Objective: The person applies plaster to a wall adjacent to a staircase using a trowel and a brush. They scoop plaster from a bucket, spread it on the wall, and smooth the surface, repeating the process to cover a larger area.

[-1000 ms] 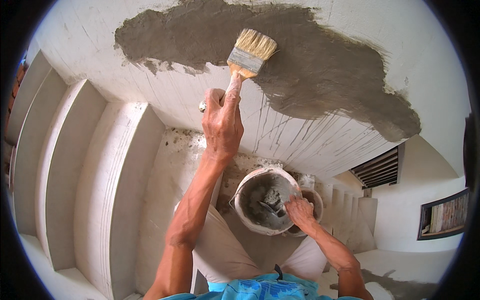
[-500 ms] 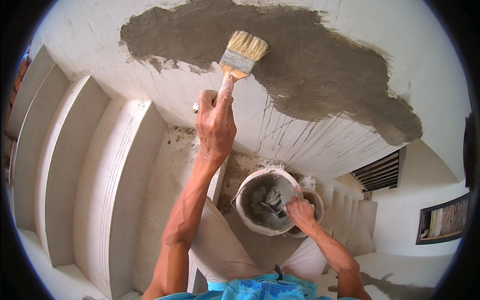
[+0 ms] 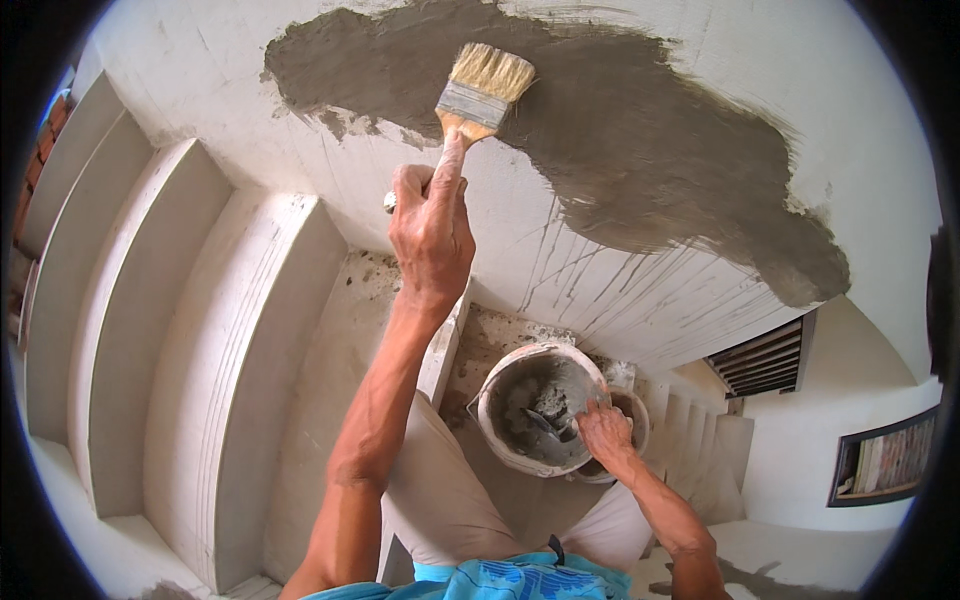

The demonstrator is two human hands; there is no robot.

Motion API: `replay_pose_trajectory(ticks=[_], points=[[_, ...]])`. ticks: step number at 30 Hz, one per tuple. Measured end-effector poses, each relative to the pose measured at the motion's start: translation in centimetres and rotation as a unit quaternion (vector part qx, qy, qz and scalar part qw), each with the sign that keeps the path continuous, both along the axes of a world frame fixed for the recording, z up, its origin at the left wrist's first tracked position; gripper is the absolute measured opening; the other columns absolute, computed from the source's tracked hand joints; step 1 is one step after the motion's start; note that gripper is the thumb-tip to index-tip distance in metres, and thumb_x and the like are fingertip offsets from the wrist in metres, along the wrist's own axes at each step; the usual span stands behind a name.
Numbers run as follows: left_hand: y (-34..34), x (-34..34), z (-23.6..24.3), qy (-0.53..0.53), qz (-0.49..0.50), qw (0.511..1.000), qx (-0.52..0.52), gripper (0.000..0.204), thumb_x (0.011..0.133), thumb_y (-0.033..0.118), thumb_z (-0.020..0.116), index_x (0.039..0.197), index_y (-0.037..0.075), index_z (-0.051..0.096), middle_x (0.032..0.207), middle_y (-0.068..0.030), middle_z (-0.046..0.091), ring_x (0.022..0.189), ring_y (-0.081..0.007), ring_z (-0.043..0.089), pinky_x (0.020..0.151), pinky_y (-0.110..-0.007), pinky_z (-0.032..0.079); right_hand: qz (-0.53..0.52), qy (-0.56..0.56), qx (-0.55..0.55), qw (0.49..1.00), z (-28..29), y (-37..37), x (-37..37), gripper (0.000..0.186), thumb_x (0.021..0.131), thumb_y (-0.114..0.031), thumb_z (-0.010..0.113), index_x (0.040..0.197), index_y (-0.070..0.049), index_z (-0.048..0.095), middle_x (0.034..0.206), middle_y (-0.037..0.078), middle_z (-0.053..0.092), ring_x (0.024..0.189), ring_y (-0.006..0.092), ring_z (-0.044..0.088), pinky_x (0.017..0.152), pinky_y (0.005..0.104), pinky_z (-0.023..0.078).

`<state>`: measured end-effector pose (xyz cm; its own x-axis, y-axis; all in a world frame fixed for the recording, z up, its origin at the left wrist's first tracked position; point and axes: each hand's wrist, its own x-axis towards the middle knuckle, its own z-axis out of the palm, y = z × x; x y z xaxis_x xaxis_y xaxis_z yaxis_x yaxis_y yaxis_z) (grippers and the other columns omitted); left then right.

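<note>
My left hand (image 3: 430, 230) grips a wide paintbrush (image 3: 485, 80) with pale bristles, a metal band and a wooden handle. Its bristles are against a dark grey wet cement patch (image 3: 650, 120) on the white wall (image 3: 190, 60), with grey drips running below the patch. Down at the right, my right hand (image 3: 605, 432) is closed on the rim of a bucket (image 3: 492, 398) holding grey mix. Inside lies a dark trowel (image 3: 545, 423); its handle end is hidden near my fingers. A second bucket (image 3: 630, 410) stands partly behind the first.
Pale concrete steps (image 3: 250, 320) climb along the left, and more steps (image 3: 690, 430) lie beyond the buckets at right. A dark slatted opening (image 3: 755, 355) and a dark-framed opening (image 3: 880, 455) are in the right-hand walls. Stacked bricks (image 3: 45, 145) show at the far left edge.
The brush in my left hand has moved up and leftward along the patch. The view has shifted slightly, so the wall patch sits farther right. My right hand stays at the bucket rim.
</note>
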<state>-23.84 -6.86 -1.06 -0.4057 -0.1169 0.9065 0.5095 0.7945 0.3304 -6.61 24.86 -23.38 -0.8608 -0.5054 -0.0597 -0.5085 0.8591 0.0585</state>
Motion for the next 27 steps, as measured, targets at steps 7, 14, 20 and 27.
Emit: replay_pose_trajectory(ticks=[7, 14, 20, 27], points=[[-2.5, 2.4, -6.4, -0.093, 0.014, 0.994, -0.059, 0.057, 0.088, -0.006, 0.065, 0.142, 0.013, 0.059, 0.084, -0.0081, 0.048, 0.071, -0.0201, 0.052, 0.06, -0.037, 0.049, -0.026, -0.038, 0.007, 0.999, 1.5, -0.7, 0.1, 0.011, 0.075, -0.017, 0.071, 0.078, -0.007, 0.075, 0.096, 0.014, 0.067, 0.09, 0.0297, 0.069, 0.072, 0.0399, 0.058], [-4.4, 1.3, -1.6, -0.011, 0.055, 0.998, -0.024, 0.059, 0.089, -0.005, 0.065, 0.144, 0.013, 0.057, 0.084, -0.0069, 0.05, 0.072, -0.019, 0.051, 0.063, -0.036, 0.048, -0.004, -0.013, 0.014, 1.0, -0.5, 0.3, 0.1, 0.017, 0.071, -0.02, 0.074, 0.083, -0.009, 0.071, 0.1, 0.014, 0.063, 0.09, 0.0279, 0.066, 0.07, 0.0411, 0.055], [-3.8, -0.3, -3.7, -0.05, 0.042, 0.998, 0.009, 0.054, 0.092, -0.002, 0.063, 0.142, 0.014, 0.059, 0.083, -0.0071, 0.048, 0.071, -0.0192, 0.051, 0.063, -0.037, 0.047, -0.009, -0.02, 0.003, 1.0, -0.8, 0.3, 0.0, 0.017, 0.073, -0.02, 0.072, 0.084, -0.008, 0.07, 0.1, 0.015, 0.063, 0.088, 0.0285, 0.065, 0.068, 0.0426, 0.054], [-5.4, 3.1, -6.3, -0.087, 0.034, 0.996, -0.012, 0.051, 0.092, -0.003, 0.062, 0.141, 0.012, 0.06, 0.082, -0.0074, 0.046, 0.07, -0.0189, 0.049, 0.061, -0.036, 0.046, -0.015, -0.029, 0.014, 0.999, 1.4, -0.6, -0.2, 0.013, 0.075, -0.019, 0.073, 0.082, -0.009, 0.076, 0.092, 0.012, 0.065, 0.088, 0.0291, 0.069, 0.071, 0.0398, 0.056]])
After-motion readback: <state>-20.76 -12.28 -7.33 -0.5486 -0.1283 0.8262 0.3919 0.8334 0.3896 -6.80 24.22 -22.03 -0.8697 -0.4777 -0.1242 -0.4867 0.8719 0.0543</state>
